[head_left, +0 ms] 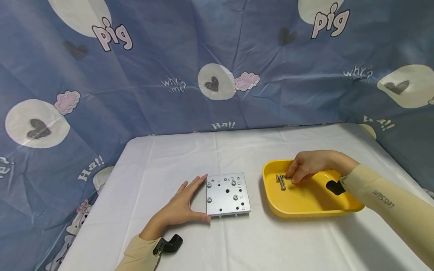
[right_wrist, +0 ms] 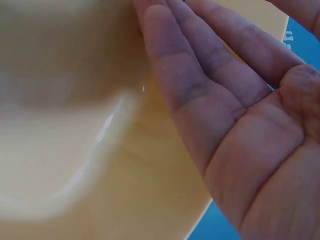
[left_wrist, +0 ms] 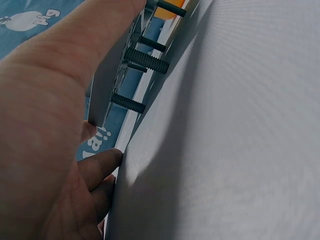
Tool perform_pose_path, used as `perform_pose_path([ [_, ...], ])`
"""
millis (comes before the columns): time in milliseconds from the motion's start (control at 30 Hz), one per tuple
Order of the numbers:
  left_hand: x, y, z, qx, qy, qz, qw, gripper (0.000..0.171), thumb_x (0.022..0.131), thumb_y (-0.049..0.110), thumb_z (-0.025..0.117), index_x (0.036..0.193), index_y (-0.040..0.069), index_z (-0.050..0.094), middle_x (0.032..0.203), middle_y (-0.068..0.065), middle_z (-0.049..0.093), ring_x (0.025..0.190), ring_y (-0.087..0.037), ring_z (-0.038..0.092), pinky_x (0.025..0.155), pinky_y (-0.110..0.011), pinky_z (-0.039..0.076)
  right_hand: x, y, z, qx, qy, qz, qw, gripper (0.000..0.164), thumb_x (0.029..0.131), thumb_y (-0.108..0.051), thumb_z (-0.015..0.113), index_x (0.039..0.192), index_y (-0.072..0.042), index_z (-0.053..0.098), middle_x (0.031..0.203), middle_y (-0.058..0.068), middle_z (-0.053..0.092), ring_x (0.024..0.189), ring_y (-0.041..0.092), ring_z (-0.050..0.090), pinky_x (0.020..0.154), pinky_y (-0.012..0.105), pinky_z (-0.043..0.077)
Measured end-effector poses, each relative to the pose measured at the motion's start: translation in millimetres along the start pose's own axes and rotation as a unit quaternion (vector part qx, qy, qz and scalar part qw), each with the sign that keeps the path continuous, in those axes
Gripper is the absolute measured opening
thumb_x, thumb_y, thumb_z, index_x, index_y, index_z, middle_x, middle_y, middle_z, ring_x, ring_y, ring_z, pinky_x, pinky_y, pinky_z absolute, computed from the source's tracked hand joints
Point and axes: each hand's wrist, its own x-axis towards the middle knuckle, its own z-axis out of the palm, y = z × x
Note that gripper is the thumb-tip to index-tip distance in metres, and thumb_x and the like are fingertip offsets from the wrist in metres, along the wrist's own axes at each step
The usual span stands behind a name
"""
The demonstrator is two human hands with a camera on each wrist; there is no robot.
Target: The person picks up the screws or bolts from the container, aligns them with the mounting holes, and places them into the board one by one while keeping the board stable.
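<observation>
A square silver metal plate (head_left: pixel 223 203) stands on the white cloth, raised on screws. Several socket-head screws sit in its holes, and their threaded shanks (left_wrist: pixel 147 61) stick out beneath in the left wrist view. My left hand (head_left: pixel 181 207) holds the plate at its left side, thumb on the near corner and index fingertip at the far one. Inside the yellow tray (head_left: pixel 318 213), the thumb and fingers of my right hand (head_left: pixel 310 165) pinch a small metal screw. A few loose screws (head_left: pixel 281 183) lie just left of those fingertips. The right wrist view does not show the fingertips' contact.
The tray stands right of the plate, its raised rim around the right hand. White cloth (head_left: pixel 169 165) covers the table. A blue printed curtain (head_left: pixel 152 67) hangs behind the table. A black wrist device (head_left: pixel 168 244) sits by the left sleeve.
</observation>
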Motion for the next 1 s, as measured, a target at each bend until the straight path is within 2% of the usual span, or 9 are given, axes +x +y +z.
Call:
perform_pose_path([
  [267,-0.4,0.2,0.8,0.001,0.001,-0.003,1.0,0.135,0.065,0.055,0.101,0.173,0.03,0.023,0.179,-0.008,0.029,0.167,-0.036,0.022,0.138,-0.062,0.003,0.6,1.8,2.3,0.003,0.006,-0.003,1.0,0.04,0.098,-0.014,0.077,0.131,0.008,0.072,0.125,0.012,0.078,0.097,0.006,0.066,0.092,0.021,0.062],
  [500,-0.8,0.2,1.0,0.002,0.001,-0.006,1.0,0.135,0.065,0.055,0.101,0.173,0.03,0.023,0.179,-0.008,0.028,0.168,-0.035,0.021,0.138,-0.061,0.003,1.4,-1.8,4.7,0.001,0.0,0.001,1.0,0.032,0.099,-0.015,0.076,0.123,0.007,0.075,0.101,-0.006,0.075,0.084,0.005,0.058,0.074,0.014,0.053],
  [600,-0.2,0.0,1.1,0.003,0.0,-0.004,1.0,0.135,0.066,0.055,0.101,0.173,0.029,0.023,0.179,-0.008,0.028,0.168,-0.035,0.021,0.138,-0.061,0.003,0.9,-2.3,6.0,0.018,-0.003,0.01,1.0,0.027,0.099,-0.015,0.076,0.117,0.006,0.077,0.088,-0.008,0.071,0.077,0.005,0.054,0.067,0.014,0.047],
  [767,0.6,-0.3,1.6,0.003,-0.001,-0.005,1.0,0.135,0.066,0.055,0.1,0.173,0.028,0.023,0.179,-0.007,0.028,0.168,-0.035,0.021,0.139,-0.06,0.002,0.6,0.2,7.5,0.033,-0.003,0.02,0.999,0.023,0.1,-0.016,0.076,0.112,0.004,0.078,0.084,-0.008,0.07,0.078,0.006,0.054,0.069,0.015,0.049],
  [1000,0.1,-0.6,1.3,0.001,0.0,-0.004,1.0,0.135,0.066,0.054,0.101,0.173,0.026,0.023,0.179,-0.008,0.028,0.168,-0.036,0.021,0.138,-0.061,0.002,-3.0,2.2,8.3,0.021,-0.003,0.026,0.999,0.023,0.1,-0.017,0.076,0.11,0.003,0.079,0.076,-0.009,0.063,0.073,0.005,0.049,0.065,0.015,0.043],
])
